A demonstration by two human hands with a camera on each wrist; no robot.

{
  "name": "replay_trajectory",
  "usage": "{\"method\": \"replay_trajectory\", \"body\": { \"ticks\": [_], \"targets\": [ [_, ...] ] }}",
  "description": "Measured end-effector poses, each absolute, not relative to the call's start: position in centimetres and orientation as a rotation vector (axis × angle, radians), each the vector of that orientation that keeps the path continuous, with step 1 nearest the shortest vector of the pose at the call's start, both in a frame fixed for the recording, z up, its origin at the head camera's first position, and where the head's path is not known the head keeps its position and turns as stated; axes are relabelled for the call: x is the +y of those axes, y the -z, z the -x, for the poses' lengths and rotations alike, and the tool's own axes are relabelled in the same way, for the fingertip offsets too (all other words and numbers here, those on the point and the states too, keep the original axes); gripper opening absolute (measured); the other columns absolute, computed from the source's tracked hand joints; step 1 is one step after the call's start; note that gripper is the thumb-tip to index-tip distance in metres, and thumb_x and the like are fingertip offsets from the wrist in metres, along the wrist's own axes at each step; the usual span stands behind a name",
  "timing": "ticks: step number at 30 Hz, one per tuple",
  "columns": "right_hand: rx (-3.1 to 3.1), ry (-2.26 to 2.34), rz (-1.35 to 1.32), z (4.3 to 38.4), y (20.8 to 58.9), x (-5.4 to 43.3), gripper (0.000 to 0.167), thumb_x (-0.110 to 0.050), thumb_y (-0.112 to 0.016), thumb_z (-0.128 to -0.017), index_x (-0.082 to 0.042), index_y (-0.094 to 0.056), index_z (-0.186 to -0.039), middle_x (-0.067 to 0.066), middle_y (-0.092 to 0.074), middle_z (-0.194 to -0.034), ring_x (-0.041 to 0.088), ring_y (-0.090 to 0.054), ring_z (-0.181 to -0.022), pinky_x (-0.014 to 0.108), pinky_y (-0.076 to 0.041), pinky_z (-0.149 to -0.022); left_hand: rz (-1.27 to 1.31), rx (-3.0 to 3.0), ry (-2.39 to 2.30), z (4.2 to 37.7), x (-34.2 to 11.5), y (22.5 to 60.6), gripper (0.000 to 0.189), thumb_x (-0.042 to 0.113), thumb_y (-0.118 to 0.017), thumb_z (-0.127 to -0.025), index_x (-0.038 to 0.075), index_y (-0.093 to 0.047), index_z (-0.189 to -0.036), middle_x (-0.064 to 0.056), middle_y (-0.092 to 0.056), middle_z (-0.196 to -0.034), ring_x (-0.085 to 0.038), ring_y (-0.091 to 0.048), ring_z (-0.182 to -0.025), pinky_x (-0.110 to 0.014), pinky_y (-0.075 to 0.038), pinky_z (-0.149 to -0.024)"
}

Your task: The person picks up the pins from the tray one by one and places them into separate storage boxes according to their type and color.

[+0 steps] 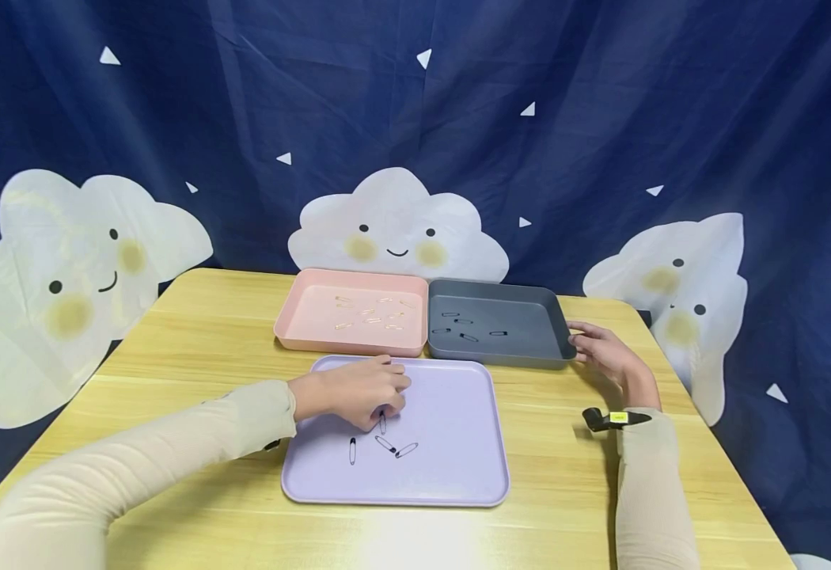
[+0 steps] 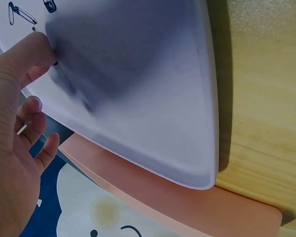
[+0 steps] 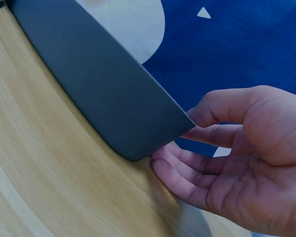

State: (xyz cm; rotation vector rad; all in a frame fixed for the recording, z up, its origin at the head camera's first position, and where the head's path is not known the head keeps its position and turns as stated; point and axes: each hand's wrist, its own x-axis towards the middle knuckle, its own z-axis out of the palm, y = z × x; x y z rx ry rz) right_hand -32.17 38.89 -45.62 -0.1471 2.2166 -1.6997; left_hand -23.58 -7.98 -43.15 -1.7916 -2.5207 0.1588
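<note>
On the lilac tray, several safety pins with black heads lie near my left hand, including one safety pin apart from the others. Thumb and forefinger of that hand pinch a black-headed safety pin low over the tray; the fingers partly hide it. In the left wrist view, a small shiny sliver shows between the other fingers. At the right end of the dark grey tray, my right hand holds the corner, its fingertips at the rim and end wall.
Behind the lilac tray, a pink tray bears several gold-coloured safety pins. The grey tray beside it has several black safety pins. All three trays stand on a wooden table, with a blue cloud-patterned curtain at its far edge.
</note>
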Motion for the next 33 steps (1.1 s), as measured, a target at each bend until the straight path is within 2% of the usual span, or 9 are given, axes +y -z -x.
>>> {"method": "replay_trajectory", "body": {
  "ticks": [7,33],
  "targets": [
    [2.176,1.758,0.149,32.07,45.54,38.78,0.059,-0.007,-0.045,-0.106,0.016,-0.018,-0.154,-0.012,-0.062,-0.099,-0.002,-0.061,-0.086,0.017,-0.054,-0.077,1.770,-2.560,-0.143,23.71,-7.93,43.26,0.019,0.018,-0.080,-0.067,0.025,-0.063,-0.070,0.012,-0.051,-0.082,-0.009,-0.046,-0.083,-0.026,-0.034,-0.075],
    [2.204,1.725,0.122,32.31,45.59,38.93,0.058,-0.008,-0.044,-0.106,0.014,-0.020,-0.155,-0.013,-0.061,-0.098,-0.002,-0.060,-0.085,0.017,-0.054,-0.078,1.751,-2.591,-0.186,23.53,-7.18,43.03,0.017,0.018,-0.079,-0.069,0.022,-0.063,-0.069,0.011,-0.050,-0.081,-0.010,-0.048,-0.083,-0.028,-0.038,-0.079]
  ]
}}
